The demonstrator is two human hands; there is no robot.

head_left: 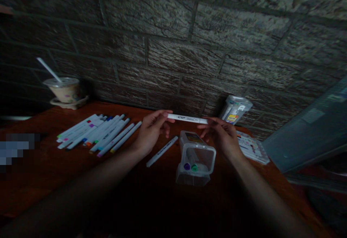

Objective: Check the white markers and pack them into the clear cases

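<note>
A white marker [187,118] is held level above the table, pinched at its two ends. My left hand [151,131] grips the left end between thumb and fingers, and my right hand [223,135] grips the right end. Below them a clear plastic case [199,151] lies on its side with its mouth towards me. Inside it are two markers, one with a purple end [187,166] and one with a green end [194,167]. Another white marker [162,152] rests on the table between my left hand and the case.
A spread of several white markers [108,135] covers the table's left part. Behind it stands a drink cup with a straw [66,90]. At the right are an upright clear container [235,109] and a flat printed pack [252,147]. A stone-block wall [173,60] closes off the back.
</note>
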